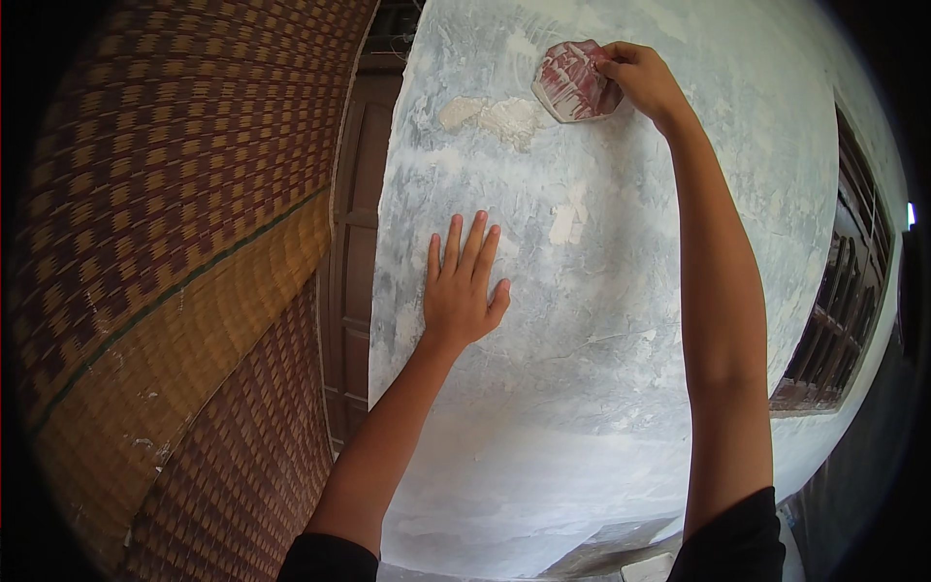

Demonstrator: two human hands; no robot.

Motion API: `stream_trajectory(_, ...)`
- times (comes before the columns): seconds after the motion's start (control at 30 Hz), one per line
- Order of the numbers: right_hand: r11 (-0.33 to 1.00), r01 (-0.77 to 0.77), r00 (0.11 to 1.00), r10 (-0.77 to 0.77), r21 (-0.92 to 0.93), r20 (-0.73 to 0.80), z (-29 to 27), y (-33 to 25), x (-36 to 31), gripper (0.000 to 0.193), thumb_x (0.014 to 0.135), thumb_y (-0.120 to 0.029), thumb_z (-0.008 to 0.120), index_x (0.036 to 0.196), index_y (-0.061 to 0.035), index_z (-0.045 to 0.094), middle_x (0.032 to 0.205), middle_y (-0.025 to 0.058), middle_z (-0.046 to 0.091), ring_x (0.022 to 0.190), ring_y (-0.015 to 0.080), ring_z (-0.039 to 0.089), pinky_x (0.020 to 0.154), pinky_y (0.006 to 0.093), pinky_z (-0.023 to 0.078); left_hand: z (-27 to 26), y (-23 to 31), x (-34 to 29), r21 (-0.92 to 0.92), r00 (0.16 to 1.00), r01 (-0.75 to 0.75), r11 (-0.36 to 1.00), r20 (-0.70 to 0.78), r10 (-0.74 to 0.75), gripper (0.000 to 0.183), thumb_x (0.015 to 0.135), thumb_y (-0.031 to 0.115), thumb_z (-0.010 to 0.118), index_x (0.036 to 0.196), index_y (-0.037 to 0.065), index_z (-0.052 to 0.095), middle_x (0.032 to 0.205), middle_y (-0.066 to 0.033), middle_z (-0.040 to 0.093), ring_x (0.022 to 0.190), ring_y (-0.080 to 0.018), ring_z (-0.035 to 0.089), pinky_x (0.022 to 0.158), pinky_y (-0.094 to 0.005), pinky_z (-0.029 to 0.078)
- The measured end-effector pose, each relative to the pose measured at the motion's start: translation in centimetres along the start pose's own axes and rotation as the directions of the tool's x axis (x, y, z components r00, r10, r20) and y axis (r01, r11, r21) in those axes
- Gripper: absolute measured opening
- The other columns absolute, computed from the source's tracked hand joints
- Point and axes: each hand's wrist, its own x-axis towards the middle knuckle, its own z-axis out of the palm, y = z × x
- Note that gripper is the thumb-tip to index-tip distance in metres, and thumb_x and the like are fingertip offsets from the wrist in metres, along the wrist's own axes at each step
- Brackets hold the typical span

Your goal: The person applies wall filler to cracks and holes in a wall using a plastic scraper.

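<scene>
A grey-white plastered wall (621, 291) rises in front of me, its surface rough and patchy. My left hand (459, 296) lies flat against it with the fingers stretched out and nothing held. Higher up and to the right, my right hand (640, 80) pinches the edge of a flat, reddish, many-sided plaster scraper (575, 82). White plaster is smeared across the scraper's face, and it is up against or very near the wall. Just left of and below it sits a thick cream-coloured plaster patch (504, 118). A smaller pale patch (568, 221) shows between my hands.
A woven brown and tan mat (194, 165) hangs along the left, with white specks on its lower part. Behind its edge stands a brown wooden door (359, 242). On the right is a dark slatted window (839, 281). A pale block-like object (648, 568) lies at the wall's foot.
</scene>
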Motion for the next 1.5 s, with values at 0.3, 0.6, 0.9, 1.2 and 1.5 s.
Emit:
stream_trajectory(0.3,0.999,-0.013,0.998,0.011,-0.029,-0.068,0.8,1.3,-1.1,0.022,0.093,-0.014,0.058,0.105,0.0013,0.069,0.089,0.0052,0.069,0.079,0.0128,0.061,0.080,0.0283,0.047,-0.1,0.2,0.0,0.012,1.000,-0.005,1.000,-0.008,0.005,0.070,0.090,0.029,0.055,0.152,0.005,0.035,0.162,-0.0164,0.027,0.149,-0.0415,0.021,0.118,-0.0605,0.014)
stream_trajectory(0.6,0.999,-0.011,0.998,0.013,0.033,-0.061,2.1,2.1,-1.9,0.026,0.092,-0.017,0.061,0.105,0.0028,0.070,0.088,0.0060,0.071,0.079,0.0146,0.062,0.078,0.0292,0.048,0.0,0.0,0.1,0.027,1.000,-0.019,0.999,-0.011,0.019,0.069,0.090,0.028,0.054,0.152,0.005,0.035,0.162,-0.0164,0.026,0.149,-0.0419,0.020,0.118,-0.0606,0.013)
stream_trajectory(0.9,0.976,-0.022,0.994,0.045,0.218,-0.100,3.3,2.3,-2.3,0.028,0.091,-0.019,0.062,0.105,0.0028,0.071,0.090,0.0079,0.072,0.082,0.0158,0.064,0.080,0.0301,0.049,0.0,0.2,0.1,0.045,0.999,-0.036,0.998,-0.028,0.037,0.069,0.090,0.026,0.053,0.152,0.004,0.032,0.162,-0.0172,0.025,0.149,-0.0435,0.019,0.118,-0.0617,0.012)
stream_trajectory(1.2,0.919,-0.100,0.970,0.175,0.381,-0.168,-1.9,4.9,-9.6,0.022,0.091,-0.015,0.063,0.103,0.0027,0.071,0.090,0.0058,0.071,0.081,0.0139,0.063,0.081,0.0286,0.048,-1.2,2.5,-1.0,-0.050,0.998,-0.064,0.997,-0.012,0.063,0.061,0.091,0.024,0.054,0.145,0.001,0.038,0.160,-0.0192,0.028,0.148,-0.0448,0.022,0.116,-0.0628,0.013)
stream_trajectory(1.5,0.620,-0.496,0.839,0.521,0.608,0.153,-8.4,12.2,-35.4,0.016,0.091,-0.009,0.063,0.099,0.0029,0.069,0.086,0.0042,0.070,0.078,0.0112,0.063,0.078,0.0270,0.048,-0.8,20.5,-9.8,-0.624,0.947,-0.173,0.762,0.106,0.302,0.019,0.074,0.006,0.061,0.092,0.007,0.068,0.096,-0.0069,0.069,0.104,-0.0300,0.062,0.092,-0.0430,0.044)
